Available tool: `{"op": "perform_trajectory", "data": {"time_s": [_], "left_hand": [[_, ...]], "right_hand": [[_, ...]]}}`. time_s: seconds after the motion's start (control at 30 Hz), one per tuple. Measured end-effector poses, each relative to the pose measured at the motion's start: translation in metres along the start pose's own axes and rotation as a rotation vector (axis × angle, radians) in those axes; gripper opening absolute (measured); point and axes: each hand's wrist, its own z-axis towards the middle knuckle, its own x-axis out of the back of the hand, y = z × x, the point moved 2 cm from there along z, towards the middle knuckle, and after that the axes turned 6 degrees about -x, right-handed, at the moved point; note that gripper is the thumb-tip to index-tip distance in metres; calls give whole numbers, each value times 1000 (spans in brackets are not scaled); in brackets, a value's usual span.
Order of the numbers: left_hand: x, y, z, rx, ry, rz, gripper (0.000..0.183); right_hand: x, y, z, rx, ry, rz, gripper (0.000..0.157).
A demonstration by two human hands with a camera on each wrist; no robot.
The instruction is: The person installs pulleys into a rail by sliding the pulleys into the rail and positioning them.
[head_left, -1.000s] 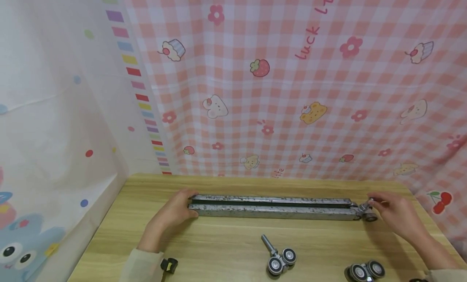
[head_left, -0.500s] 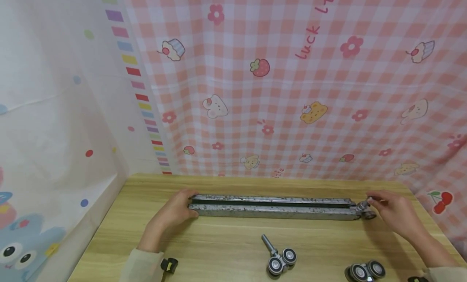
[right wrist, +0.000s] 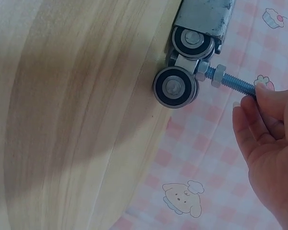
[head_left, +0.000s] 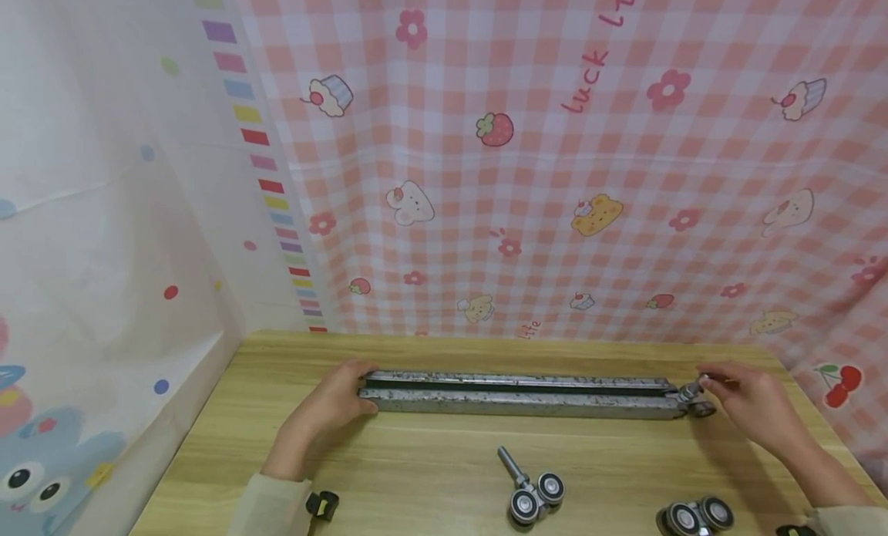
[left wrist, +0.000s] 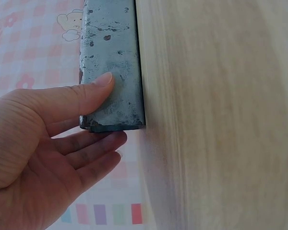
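Observation:
A long slotted steel track (head_left: pixel 520 406), grey and speckled with rust, lies across the table with its slot facing up. My left hand (head_left: pixel 335 399) holds its left end; in the left wrist view the thumb presses the track's side wall (left wrist: pixel 110 48) and the other fingers are partly hidden behind the end. At the right end, my right hand (head_left: pixel 756 405) pinches the tip of a threaded bolt (right wrist: pixel 237 85) on a roller trolley (right wrist: pixel 174 87). One pair of its wheels sits partly inside the track's mouth, the other pair stands outside. The bolt leans up towards the fingers.
A second roller trolley (head_left: pixel 525 505) lies nearer the front, its bolt pointing back and left. Further right, another roller trolley (head_left: pixel 696 516) is partly cut off by the frame. A checked cloth (head_left: pixel 541 212) hangs behind the wooden table (head_left: pixel 416 474).
The trolley at the right end has shifted very slightly left towards the track, with its bolt still pinched. My left hand and the two loose trolleys stay where they were.

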Motion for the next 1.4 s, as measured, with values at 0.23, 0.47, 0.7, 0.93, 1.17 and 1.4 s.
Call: {"op": "perform_trajectory", "data": {"time_s": [0.23,0.47,0.7,0.93,1.17,1.4], "left_hand": [[0,0,0,-9,1,17,60],[-1,-1,1,5,6,10,60],[-2,-1,1,3,1,-5,62],[-2,-1,0,18,-4,-14,62],[-2,-1,0,26,-8,-17,62],[-1,-1,1,9,-6,0,62]], "right_hand": [[-2,-3,0,4,14,34,20],[-6,-10,1,10,-7,49,21],[-7,-16,1,-16,-56,38,20],[-11,-23,3,0,-65,30,19],[-14,-30,6,-5,-97,29,19],[-17,-34,8,3,-127,41,19]]}}
